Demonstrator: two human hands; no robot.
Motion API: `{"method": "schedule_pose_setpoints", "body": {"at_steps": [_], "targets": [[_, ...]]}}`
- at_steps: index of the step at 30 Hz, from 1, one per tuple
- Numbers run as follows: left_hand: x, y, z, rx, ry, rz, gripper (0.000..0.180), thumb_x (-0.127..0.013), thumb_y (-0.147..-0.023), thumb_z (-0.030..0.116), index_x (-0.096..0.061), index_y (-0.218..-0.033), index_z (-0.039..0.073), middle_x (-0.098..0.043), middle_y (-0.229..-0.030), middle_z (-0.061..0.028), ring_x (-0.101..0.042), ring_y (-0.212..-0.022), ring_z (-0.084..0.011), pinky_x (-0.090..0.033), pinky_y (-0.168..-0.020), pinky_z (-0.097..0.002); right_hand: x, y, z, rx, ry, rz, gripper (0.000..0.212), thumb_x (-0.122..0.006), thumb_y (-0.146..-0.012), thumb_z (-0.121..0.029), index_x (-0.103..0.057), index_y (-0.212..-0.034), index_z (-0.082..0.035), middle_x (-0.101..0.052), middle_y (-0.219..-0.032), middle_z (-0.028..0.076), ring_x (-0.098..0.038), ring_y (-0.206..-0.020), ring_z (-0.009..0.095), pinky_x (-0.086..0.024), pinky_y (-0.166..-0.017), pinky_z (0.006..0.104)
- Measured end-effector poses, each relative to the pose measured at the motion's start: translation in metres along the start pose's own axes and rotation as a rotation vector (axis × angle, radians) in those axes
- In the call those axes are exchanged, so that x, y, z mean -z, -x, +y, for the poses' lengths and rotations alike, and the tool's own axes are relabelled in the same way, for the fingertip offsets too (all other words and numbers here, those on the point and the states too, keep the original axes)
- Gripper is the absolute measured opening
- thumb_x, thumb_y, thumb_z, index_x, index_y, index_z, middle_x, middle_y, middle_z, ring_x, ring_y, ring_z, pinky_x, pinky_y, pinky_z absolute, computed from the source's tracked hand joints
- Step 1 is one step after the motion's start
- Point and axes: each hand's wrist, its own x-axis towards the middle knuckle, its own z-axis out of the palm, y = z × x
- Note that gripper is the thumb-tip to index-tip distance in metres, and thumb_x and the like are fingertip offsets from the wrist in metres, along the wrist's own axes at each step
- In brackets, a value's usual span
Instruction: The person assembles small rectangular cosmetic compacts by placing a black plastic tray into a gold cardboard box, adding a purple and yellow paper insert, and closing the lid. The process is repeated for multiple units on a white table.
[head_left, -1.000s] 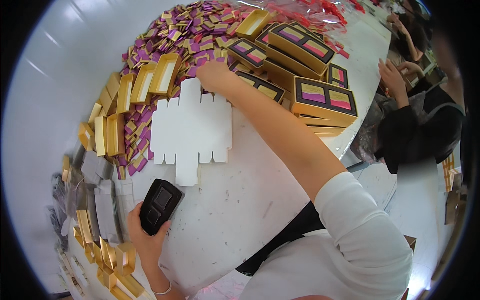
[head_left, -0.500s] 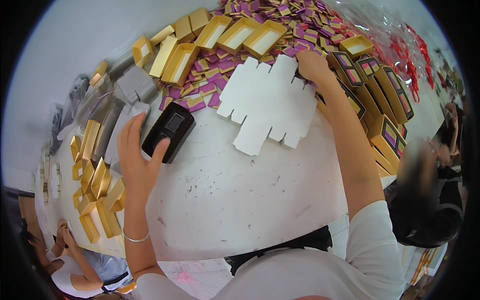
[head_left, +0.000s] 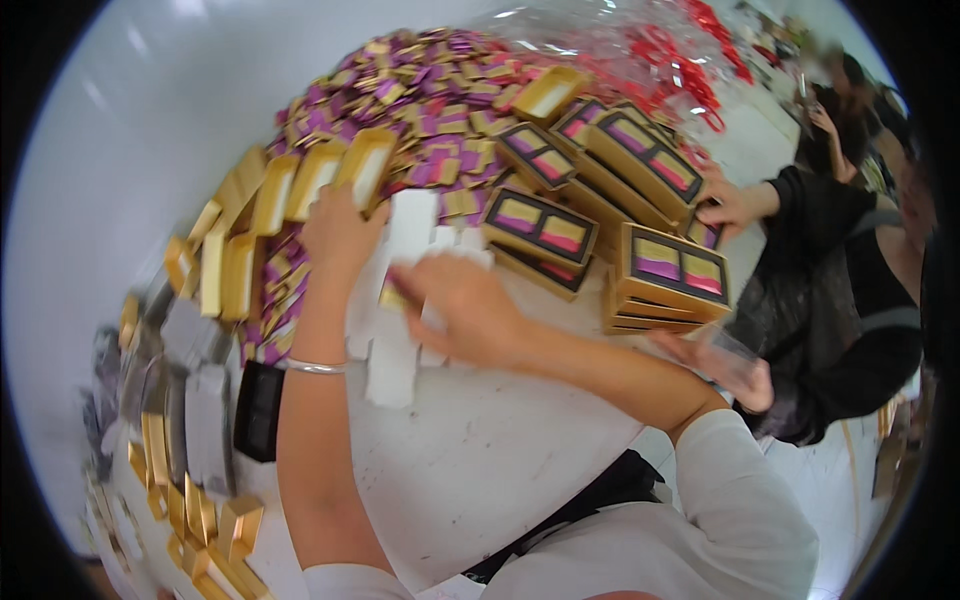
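Note:
My left hand is at the near end of an open gold box, its fingers and thumb closing about that end. My right hand, blurred by motion, is above a stack of flat white cardboard blanks. Between its fingers and thumb is a small gold packet, partly smeared. More open gold boxes stand in a row left of my left hand. Behind both hands is a big heap of small purple-and-gold packets. A black tray lies beside my left forearm.
Filled gold boxes with black inserts are piled on the right. A co-worker's hand touches one there. Clear plastic bags with red ties lie at the back. Grey wrapped bundles and empty gold boxes stand at left.
The view has swung right. My left hand has left the black tray for the gold boxes. My right hand has come back from the packet heap over the white blanks, with a small packet.

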Motion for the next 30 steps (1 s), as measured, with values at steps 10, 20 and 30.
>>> {"method": "schedule_pose_setpoints", "body": {"at_steps": [10, 20, 30], "targets": [[0.136, 0.089, -0.005, -0.061, 0.234, 0.04, 0.022, -0.057, -0.09, 0.011, -0.057, -0.106, -0.004, -0.059, -0.096, -0.0148, -0.056, -0.089, -0.0278, -0.043, -0.081, -0.0367, 0.044, 0.03, -0.002, 0.243, -0.264, 0.478, 0.053, -0.063, -0.07, -0.012, -0.053, -0.121, -0.002, -0.056, -0.096, 0.008, -0.052, -0.085, 0.025, -0.038, -0.072, 0.0357], [0.146, 0.281, 0.034, -0.153, 0.175, -0.494, 0.044, -0.084, -0.057, 0.031, -0.062, -0.087, 0.007, -0.059, -0.093, -0.0099, -0.055, -0.07, -0.0225, -0.043, -0.066, -0.0327, -0.002, 0.035, -0.008, 0.338, -0.037, 0.043, 0.043, -0.065, -0.067, -0.015, -0.06, -0.109, -0.004, -0.056, -0.084, 0.007, -0.055, -0.09, 0.023, -0.042, -0.082, 0.04], [0.146, 0.255, -0.11, 0.222, -0.095, 0.074, 0.052, -0.073, -0.077, 0.031, -0.058, -0.118, 0.003, -0.058, -0.122, -0.0167, -0.052, -0.114, -0.0362, -0.04, -0.096, -0.0418, -0.007, 0.041, 0.023, 0.185, 0.089, -0.081, 0.031, -0.064, -0.077, -0.006, -0.062, -0.108, -0.005, -0.054, -0.108, 0.016, -0.054, -0.092, 0.031, -0.043, -0.081, 0.0396]]}}
